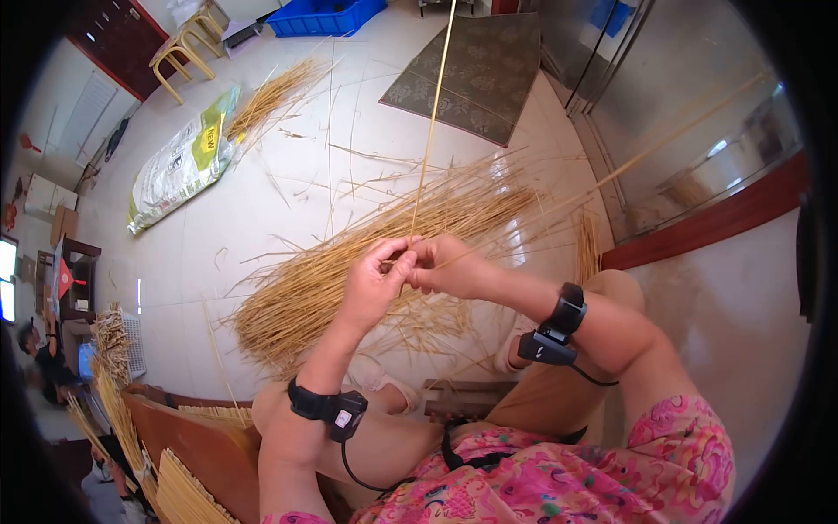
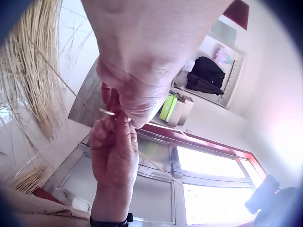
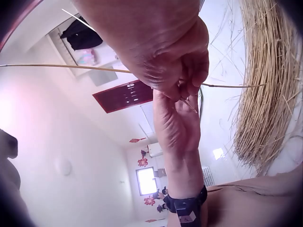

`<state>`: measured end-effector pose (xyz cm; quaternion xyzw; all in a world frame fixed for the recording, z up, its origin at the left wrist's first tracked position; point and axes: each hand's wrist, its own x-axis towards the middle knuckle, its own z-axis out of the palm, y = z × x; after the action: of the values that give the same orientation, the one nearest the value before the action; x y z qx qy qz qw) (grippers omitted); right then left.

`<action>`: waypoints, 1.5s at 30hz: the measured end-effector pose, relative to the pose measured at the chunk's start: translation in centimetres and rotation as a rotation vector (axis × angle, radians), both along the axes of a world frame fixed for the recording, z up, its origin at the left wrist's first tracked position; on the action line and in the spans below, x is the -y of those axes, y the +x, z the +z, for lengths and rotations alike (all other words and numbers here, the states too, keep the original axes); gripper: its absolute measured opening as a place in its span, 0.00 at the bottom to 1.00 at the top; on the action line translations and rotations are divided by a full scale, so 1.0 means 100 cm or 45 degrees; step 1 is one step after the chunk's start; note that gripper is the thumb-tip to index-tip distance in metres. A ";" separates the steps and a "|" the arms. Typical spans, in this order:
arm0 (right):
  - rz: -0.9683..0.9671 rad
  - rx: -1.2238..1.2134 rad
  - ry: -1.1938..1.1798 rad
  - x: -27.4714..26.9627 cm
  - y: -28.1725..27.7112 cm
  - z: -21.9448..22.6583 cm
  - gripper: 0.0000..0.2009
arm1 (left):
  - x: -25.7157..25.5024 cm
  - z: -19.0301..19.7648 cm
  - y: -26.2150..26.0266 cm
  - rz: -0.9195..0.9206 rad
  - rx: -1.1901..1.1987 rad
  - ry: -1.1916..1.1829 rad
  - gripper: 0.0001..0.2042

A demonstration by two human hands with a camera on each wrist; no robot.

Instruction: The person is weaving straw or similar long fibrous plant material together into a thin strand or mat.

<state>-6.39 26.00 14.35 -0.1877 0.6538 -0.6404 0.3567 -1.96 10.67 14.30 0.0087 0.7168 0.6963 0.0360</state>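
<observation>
Both hands meet above a long pile of straw stalks (image 1: pixel 305 297) on the floor. The left hand (image 1: pixel 374 284) pinches a thin stalk between thumb and fingers. Touching it, the right hand (image 1: pixel 454 266) pinches stalk too, its fingertips against the left ones. One long stalk (image 1: pixel 434 113) rises away from the fingers; another (image 1: pixel 646 155) slants up to the right. In the right wrist view a stalk (image 3: pixel 94 68) runs out to the left of the near hand and a jointed piece (image 3: pixel 232 86) to the right. The fingers partly hide where the stalks meet.
A white-green sack (image 1: pixel 179 170) with straw lies at the upper left, a dark mat (image 1: pixel 476 74) beyond the pile. A blue bin (image 1: pixel 323 17) and stools (image 1: pixel 185 52) stand farther back. Metal-framed doors (image 1: pixel 698 113) are at right, a wooden bench (image 1: pixel 192 445) with straw bundles at lower left.
</observation>
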 end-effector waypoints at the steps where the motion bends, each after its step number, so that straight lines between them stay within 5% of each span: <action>1: 0.017 -0.007 -0.013 0.001 0.002 0.002 0.06 | -0.001 -0.004 0.001 -0.033 0.046 0.065 0.12; 8: -0.020 0.051 -0.094 -0.010 -0.016 0.016 0.10 | 0.003 -0.006 -0.007 0.211 0.066 0.120 0.10; 11: -0.091 -0.042 -0.142 -0.028 -0.037 0.043 0.12 | 0.013 -0.012 -0.010 0.196 -0.089 -0.122 0.11; 14: -0.326 0.063 -0.423 -0.038 -0.053 0.056 0.10 | 0.004 -0.012 -0.005 0.154 -0.042 0.021 0.12; 18: -0.675 -0.121 -0.383 -0.047 -0.064 0.053 0.11 | -0.007 0.004 0.011 -0.098 0.213 0.013 0.15; 25: -0.589 -0.087 -0.138 -0.032 -0.046 0.036 0.13 | -0.009 -0.007 0.009 -0.231 0.440 0.298 0.11; 31: -0.156 0.002 0.025 -0.014 -0.019 0.001 0.13 | -0.012 -0.015 0.008 -0.178 0.518 0.345 0.11; 37: -0.309 0.036 -0.024 -0.010 -0.021 -0.003 0.14 | -0.009 -0.020 0.009 -0.213 0.525 0.294 0.11; 42: -0.669 -0.039 -0.220 -0.029 -0.057 0.008 0.14 | 0.025 -0.047 0.005 -0.326 0.274 -0.093 0.10; 45: -0.633 0.048 -0.240 -0.026 -0.054 0.001 0.14 | 0.032 -0.047 0.003 -0.283 0.104 -0.385 0.09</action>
<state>-11.75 28.62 14.43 -0.0418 0.6105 -0.7698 0.1814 -1.67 7.44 9.61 0.0539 0.8059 0.5721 0.1426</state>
